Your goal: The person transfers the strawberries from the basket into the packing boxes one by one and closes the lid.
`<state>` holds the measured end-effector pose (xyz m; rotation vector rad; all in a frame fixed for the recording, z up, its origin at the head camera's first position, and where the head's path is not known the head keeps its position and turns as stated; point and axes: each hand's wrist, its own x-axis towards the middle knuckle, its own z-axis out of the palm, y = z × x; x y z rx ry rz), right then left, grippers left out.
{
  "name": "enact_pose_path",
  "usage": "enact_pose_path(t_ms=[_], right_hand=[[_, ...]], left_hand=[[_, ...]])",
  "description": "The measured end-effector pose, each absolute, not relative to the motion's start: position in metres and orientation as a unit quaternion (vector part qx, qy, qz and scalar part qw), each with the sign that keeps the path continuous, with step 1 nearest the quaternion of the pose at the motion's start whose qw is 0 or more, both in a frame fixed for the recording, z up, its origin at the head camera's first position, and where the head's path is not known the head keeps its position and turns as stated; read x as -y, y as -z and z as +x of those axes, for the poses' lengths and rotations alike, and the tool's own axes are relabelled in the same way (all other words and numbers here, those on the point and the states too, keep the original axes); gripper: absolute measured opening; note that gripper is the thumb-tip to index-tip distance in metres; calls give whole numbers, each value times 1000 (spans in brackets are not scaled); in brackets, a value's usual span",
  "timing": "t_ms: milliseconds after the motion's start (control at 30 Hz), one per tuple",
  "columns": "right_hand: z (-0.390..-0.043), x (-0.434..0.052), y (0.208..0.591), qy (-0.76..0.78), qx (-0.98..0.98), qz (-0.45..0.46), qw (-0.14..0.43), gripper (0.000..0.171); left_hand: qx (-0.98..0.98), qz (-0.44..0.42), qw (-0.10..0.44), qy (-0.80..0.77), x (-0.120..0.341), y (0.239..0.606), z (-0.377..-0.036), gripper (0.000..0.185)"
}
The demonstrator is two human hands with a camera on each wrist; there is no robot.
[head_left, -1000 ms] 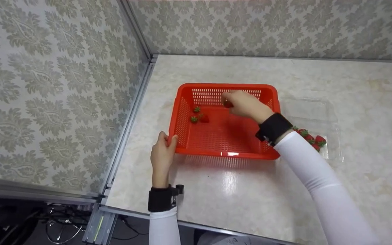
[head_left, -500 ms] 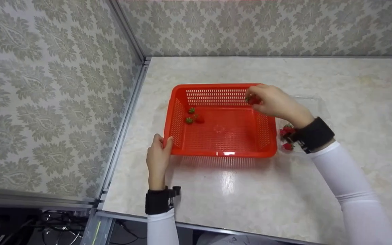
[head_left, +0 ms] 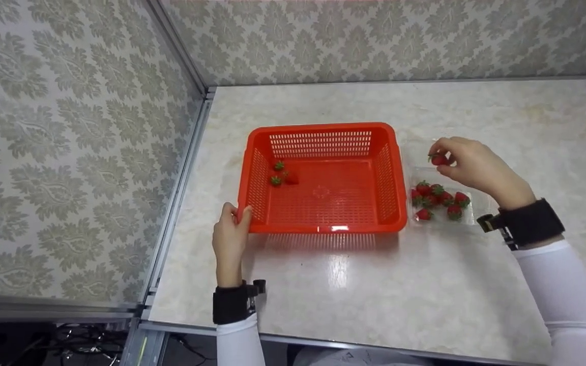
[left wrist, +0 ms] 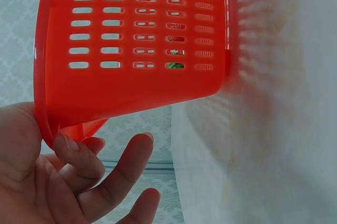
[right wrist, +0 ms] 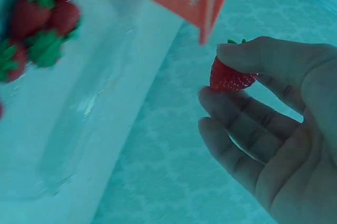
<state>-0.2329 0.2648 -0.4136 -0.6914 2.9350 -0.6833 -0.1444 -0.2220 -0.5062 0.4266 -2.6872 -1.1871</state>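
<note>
Mid-transfer, early stage. Right hand point(head_left: 468, 162) right of frame centre, above the far end of the clear plastic tray point(head_left: 478, 216), pinching one strawberry point(head_left: 438, 159) between thumb and fingertips; other fingers loosely curled under it. Same pinch clear in the right wrist view: berry point(right wrist: 229, 77) upper right of centre, thumb on top, forefinger below.

Left hand point(head_left: 228, 239) lower left of centre, gripping the near-left corner of the red basket point(head_left: 323, 227), thumb over the rim, fingers under. Confirmed in the left wrist view: rim corner held at left edge of frame point(left wrist: 50, 124), remaining fingers point(left wrist: 113, 176) relaxed and half spread beneath.

Basket centre frame on the marble counter point(head_left: 354, 284), tray touching or just beside its right wall; cannot tell which.

Progress, judged from layout:
- three strawberries in basket point(head_left: 280, 175), clustered at its left side, rest of the floor bare
- one in hand, over the tray, not yet across to the basket
- about six loose berries in tray point(head_left: 438, 198), bunched at its near end

Roughly a third done if the whole tray goes over. Left: carry the held one across, then the tray cluster one by one.
</note>
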Motion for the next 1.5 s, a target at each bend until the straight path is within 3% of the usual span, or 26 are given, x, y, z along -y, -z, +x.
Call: enact_pose_path(t_ms=[300, 700, 1500], right_hand=[[-225, -303, 450, 186, -962, -196, 40, 26], [-215, -313, 479, 156, -968, -185, 66, 27], [-210, -310, 488, 142, -972, -181, 50, 24]], left_hand=[[903, 140, 94, 396, 222, 504, -144, 28], [902, 139, 87, 399, 221, 506, -145, 27], [903, 136, 98, 395, 220, 506, -145, 29]])
